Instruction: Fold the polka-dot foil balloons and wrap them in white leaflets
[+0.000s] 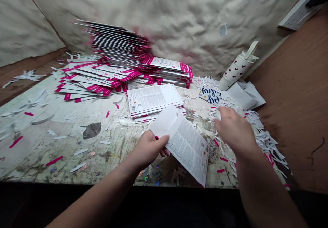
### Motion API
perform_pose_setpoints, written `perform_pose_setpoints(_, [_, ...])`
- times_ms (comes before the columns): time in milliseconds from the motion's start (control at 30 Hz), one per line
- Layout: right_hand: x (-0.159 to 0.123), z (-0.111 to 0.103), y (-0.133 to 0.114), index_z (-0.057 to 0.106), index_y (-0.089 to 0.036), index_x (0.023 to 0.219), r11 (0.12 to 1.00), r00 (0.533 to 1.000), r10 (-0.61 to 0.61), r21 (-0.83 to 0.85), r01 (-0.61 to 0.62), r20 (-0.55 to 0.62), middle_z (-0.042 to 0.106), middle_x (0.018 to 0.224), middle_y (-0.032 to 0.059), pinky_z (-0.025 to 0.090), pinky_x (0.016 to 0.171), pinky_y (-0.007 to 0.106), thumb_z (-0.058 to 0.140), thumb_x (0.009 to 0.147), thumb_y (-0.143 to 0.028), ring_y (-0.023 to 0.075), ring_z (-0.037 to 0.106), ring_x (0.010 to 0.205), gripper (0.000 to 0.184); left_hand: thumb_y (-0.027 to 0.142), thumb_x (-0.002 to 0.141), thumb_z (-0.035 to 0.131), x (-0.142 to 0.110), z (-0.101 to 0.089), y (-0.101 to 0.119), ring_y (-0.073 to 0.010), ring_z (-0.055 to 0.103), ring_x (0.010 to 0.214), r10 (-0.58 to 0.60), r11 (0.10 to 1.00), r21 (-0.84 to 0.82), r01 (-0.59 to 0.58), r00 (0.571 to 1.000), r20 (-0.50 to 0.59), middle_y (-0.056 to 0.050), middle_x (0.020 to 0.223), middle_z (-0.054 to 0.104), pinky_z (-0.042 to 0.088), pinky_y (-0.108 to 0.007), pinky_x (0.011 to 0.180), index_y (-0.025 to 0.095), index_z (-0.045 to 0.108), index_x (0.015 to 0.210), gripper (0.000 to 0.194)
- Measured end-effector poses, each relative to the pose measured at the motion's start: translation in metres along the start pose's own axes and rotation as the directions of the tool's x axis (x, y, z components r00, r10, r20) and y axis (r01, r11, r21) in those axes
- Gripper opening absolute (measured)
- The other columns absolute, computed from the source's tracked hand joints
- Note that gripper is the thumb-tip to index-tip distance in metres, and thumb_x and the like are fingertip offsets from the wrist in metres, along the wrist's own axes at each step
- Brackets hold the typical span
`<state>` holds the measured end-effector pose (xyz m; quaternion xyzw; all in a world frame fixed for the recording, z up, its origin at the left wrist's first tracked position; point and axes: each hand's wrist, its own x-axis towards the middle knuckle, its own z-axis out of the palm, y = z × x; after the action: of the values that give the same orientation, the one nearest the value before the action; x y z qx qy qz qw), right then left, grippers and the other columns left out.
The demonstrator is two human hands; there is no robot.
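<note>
My left hand [151,145] is closed on a flat cardboard packet [188,142], thumb on top near its blank white end. The packet slants down to the right, its grey-printed back with small text facing up, and a pink edge shows at its lower corner. My right hand [235,130] hovers to the right, apart from the packet; its fingers look bent but are blurred, and I cannot see anything in them. Behind the held packet lies a short pile of similar packets [151,98], printed backs up. A blue-lettered card piece [210,95] rests just beyond my right hand.
A tall leaning stack of pink-edged packets [115,45] stands at the back, with a fanned pile [89,77] before it. A heart-patterned tumbler [237,69] stands at the back right. White paper strips [261,142] and pink scraps litter the worn table [110,159].
</note>
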<state>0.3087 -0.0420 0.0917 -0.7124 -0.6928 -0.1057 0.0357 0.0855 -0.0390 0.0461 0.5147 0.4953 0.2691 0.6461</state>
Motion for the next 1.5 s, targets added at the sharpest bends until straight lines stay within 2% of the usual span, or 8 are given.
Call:
perform_pose_setpoints(167, [-0.033, -0.002, -0.037, 0.038, -0.006, 0.132, 0.836, 0.894, -0.423, 0.317, 0.448, -0.148, 0.049, 0.13, 0.0166, 0.042, 0.096, 0.038, 0.05, 0.081, -0.027, 0.0257, 0.047, 0.117, 0.056, 0.039, 0.08, 0.055, -0.007, 0.005, 0.013, -0.0172, 0.062, 0.072, 0.273, 0.959, 0.074, -0.275, 0.961, 0.031, -0.008, 0.082, 0.066, 0.05, -0.028, 0.065, 0.011, 0.057, 0.101, 0.035])
perform_pose_setpoints(300, [-0.035, -0.001, -0.026, 0.049, -0.017, 0.126, 0.714, 0.846, -0.376, 0.464, 0.524, -0.378, 0.057, 0.121, 0.0109, 0.045, 0.094, 0.034, 0.045, 0.084, -0.014, 0.0209, 0.053, 0.11, 0.042, 0.037, 0.065, 0.073, -0.008, -0.021, 0.028, -0.0265, 0.049, 0.111, 0.779, 0.584, 0.567, -0.582, 0.599, -0.187, -0.013, 0.133, 0.042, 0.043, -0.039, 0.091, 0.02, 0.036, 0.129, 0.076])
perform_pose_setpoints(533, [-0.061, 0.043, -0.015, 0.046, -0.011, 0.127, 0.691, 0.748, -0.441, 0.345, 0.636, -0.496, 0.064, 0.098, 0.0141, 0.049, 0.082, 0.04, 0.046, 0.085, -0.015, 0.0233, 0.058, 0.096, 0.043, 0.011, 0.085, 0.047, -0.016, -0.043, -0.026, -0.0217, 0.054, 0.111, 0.765, 0.017, 0.66, -0.751, 0.435, 0.475, -0.006, 0.113, 0.063, 0.042, -0.04, 0.097, 0.026, 0.052, 0.121, 0.039])
perform_pose_setpoints(633, [-0.083, 0.063, -0.026, 0.06, -0.008, 0.108, 0.665, 0.68, -0.602, 0.208, 0.717, -0.418, 0.066, 0.098, 0.0158, 0.05, 0.082, 0.041, 0.044, 0.084, -0.009, 0.0247, 0.059, 0.097, 0.029, 0.013, 0.087, 0.042, -0.018, -0.031, -0.06, -0.0255, 0.053, 0.112, 0.715, 0.0, 0.667, -0.745, 0.466, 0.521, -0.013, 0.117, 0.06, 0.045, -0.041, 0.094, 0.016, 0.059, 0.11, 0.029])
perform_pose_setpoints(833, [-0.094, 0.07, -0.032, 0.06, -0.011, 0.104, 0.723, 0.797, -0.589, 0.351, 0.595, -0.137, 0.064, 0.1, 0.0145, 0.048, 0.082, 0.037, 0.045, 0.085, -0.015, 0.0224, 0.056, 0.097, 0.025, 0.023, 0.086, 0.043, -0.013, -0.016, -0.054, -0.0251, 0.054, 0.101, 0.445, 0.086, 0.71, -0.699, 0.664, 0.601, -0.012, 0.107, 0.062, 0.044, -0.042, 0.09, 0.015, 0.062, 0.095, 0.023])
perform_pose_setpoints(1033, [-0.065, 0.064, -0.033, 0.055, -0.017, 0.081, 0.805, 0.941, -0.257, 0.587, 0.083, 0.219, 0.059, 0.077, 0.0018, 0.044, 0.063, 0.025, 0.051, 0.084, -0.024, 0.0132, 0.054, 0.07, 0.009, 0.037, 0.082, 0.05, 0.003, -0.013, -0.031, -0.0213, 0.053, 0.084, 0.296, 0.412, 0.86, -0.301, 0.937, 0.185, -0.008, 0.094, 0.056, 0.044, -0.032, 0.07, 0.017, 0.054, 0.094, 0.024])
perform_pose_setpoints(1367, [-0.058, 0.044, -0.059, 0.049, -0.014, 0.121, 0.852, 0.807, -0.523, 0.14, 0.505, 0.273, 0.057, 0.115, 0.0217, 0.05, 0.061, 0.032, 0.048, 0.08, -0.008, 0.0234, 0.061, 0.083, 0.041, 0.018, 0.076, 0.048, 0.013, -0.022, -0.008, -0.0219, 0.053, 0.087, 0.366, 0.332, 0.875, -0.352, 0.903, 0.224, -0.007, 0.094, 0.057, 0.039, -0.03, 0.073, 0.018, 0.056, 0.094, 0.019])
perform_pose_setpoints(1500, [-0.058, 0.036, -0.065, 0.05, -0.006, 0.12, 0.834, 0.822, -0.537, -0.022, 0.551, 0.189, 0.059, 0.111, 0.0269, 0.049, 0.051, 0.034, 0.041, 0.084, -0.008, 0.0258, 0.063, 0.073, 0.038, 0.039, 0.088, 0.036, -0.009, -0.013, -0.004, -0.0169, 0.055, 0.065, 0.1, 0.623, 0.73, -0.281, 0.954, 0.283, -0.003, 0.069, 0.059, 0.038, -0.024, 0.057, 0.018, 0.055, 0.077, 0.03])
